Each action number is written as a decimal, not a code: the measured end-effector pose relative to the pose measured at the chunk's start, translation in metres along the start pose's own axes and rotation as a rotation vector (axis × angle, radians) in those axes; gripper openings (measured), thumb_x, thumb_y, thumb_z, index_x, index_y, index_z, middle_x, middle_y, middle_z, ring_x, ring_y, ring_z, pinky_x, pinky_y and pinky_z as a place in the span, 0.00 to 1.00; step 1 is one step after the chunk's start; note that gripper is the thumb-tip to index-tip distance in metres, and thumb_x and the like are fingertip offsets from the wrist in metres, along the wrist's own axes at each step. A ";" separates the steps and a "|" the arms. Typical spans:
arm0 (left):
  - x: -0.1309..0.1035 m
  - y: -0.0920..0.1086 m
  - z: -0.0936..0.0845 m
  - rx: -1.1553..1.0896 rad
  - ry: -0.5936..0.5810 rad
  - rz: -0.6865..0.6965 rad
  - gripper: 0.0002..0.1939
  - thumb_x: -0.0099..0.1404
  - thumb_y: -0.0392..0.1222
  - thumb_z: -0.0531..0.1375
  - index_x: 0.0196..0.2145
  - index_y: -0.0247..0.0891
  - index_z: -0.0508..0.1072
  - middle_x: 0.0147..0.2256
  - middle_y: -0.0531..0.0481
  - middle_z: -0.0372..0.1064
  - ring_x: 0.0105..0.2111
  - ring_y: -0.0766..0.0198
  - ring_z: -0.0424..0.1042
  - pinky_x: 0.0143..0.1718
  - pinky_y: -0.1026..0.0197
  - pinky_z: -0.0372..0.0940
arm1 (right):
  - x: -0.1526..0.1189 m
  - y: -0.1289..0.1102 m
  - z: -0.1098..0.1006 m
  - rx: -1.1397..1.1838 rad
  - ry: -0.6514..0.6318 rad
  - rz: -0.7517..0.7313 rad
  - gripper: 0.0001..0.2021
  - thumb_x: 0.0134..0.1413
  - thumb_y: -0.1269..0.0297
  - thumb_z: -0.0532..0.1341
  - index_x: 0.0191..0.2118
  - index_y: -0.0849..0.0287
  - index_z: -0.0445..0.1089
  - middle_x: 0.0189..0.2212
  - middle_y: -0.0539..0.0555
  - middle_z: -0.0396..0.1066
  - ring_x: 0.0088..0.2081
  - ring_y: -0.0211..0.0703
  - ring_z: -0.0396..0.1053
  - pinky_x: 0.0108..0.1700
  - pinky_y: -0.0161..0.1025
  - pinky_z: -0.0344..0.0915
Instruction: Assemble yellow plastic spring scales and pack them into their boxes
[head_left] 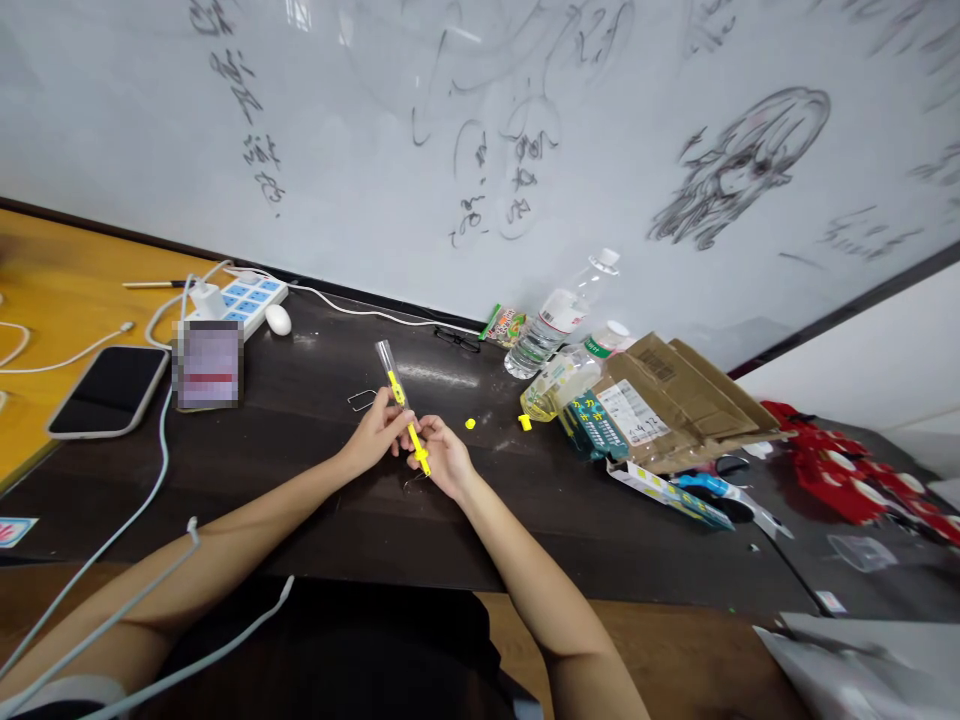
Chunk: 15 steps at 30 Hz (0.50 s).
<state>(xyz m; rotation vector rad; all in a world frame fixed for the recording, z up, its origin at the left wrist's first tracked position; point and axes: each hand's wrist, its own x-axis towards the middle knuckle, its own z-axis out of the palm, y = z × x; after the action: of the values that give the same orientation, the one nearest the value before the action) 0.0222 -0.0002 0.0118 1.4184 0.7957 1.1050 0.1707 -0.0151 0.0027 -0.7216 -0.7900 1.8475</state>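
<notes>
Above the dark table, a clear tube with yellow parts (396, 388) slants between my two hands, its clear end pointing away from me. My left hand (373, 437) has its fingers closed around the tube's middle. Closer to me, my right hand (444, 455) holds the yellow lower end, palm turned partly up; some of its fingertips are hidden. A bent thin wire (361, 401) lies just beyond my left hand. To the right of my right hand are a small yellow cap (470, 424) and a yellow T-shaped piece (525, 422).
A water bottle (551, 325), a bottle of yellowish liquid (562, 380), cardboard packaging (675, 400) and blue-handled scissors (720, 490) crowd the right. On the left lie a phone (109, 391), a power strip (259, 300) and cables. A whiteboard (360, 180) rises behind the table.
</notes>
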 end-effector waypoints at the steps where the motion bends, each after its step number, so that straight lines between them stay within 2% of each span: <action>1: 0.001 0.002 -0.002 -0.002 -0.001 0.003 0.15 0.64 0.49 0.55 0.39 0.41 0.52 0.29 0.55 0.69 0.21 0.70 0.70 0.17 0.70 0.62 | 0.000 0.000 0.000 0.001 0.001 0.006 0.10 0.39 0.70 0.53 0.33 0.55 0.57 0.29 0.49 0.63 0.27 0.39 0.63 0.20 0.32 0.60; 6: 0.001 0.000 0.000 0.014 -0.058 0.000 0.17 0.62 0.48 0.58 0.42 0.40 0.54 0.31 0.53 0.69 0.24 0.67 0.73 0.17 0.70 0.63 | 0.001 0.003 0.000 0.027 0.043 0.031 0.09 0.39 0.69 0.53 0.32 0.55 0.57 0.26 0.47 0.61 0.24 0.37 0.61 0.16 0.28 0.54; 11: -0.003 -0.006 0.010 -0.049 -0.157 -0.088 0.21 0.56 0.45 0.64 0.42 0.39 0.58 0.33 0.51 0.70 0.32 0.63 0.74 0.25 0.66 0.70 | 0.004 0.006 -0.003 0.049 0.116 0.026 0.08 0.41 0.67 0.53 0.33 0.56 0.58 0.25 0.47 0.63 0.22 0.37 0.61 0.18 0.31 0.58; 15: 0.002 -0.001 0.004 -0.119 -0.089 -0.098 0.23 0.56 0.46 0.64 0.43 0.39 0.58 0.33 0.50 0.71 0.30 0.63 0.74 0.24 0.65 0.70 | 0.006 0.006 -0.007 0.034 0.044 0.002 0.08 0.43 0.65 0.53 0.34 0.56 0.59 0.27 0.48 0.66 0.26 0.39 0.66 0.22 0.34 0.64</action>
<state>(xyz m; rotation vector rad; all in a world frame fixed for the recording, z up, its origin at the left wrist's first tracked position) 0.0268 0.0000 0.0110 1.3061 0.7169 0.9916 0.1707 -0.0098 -0.0067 -0.7390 -0.7277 1.8367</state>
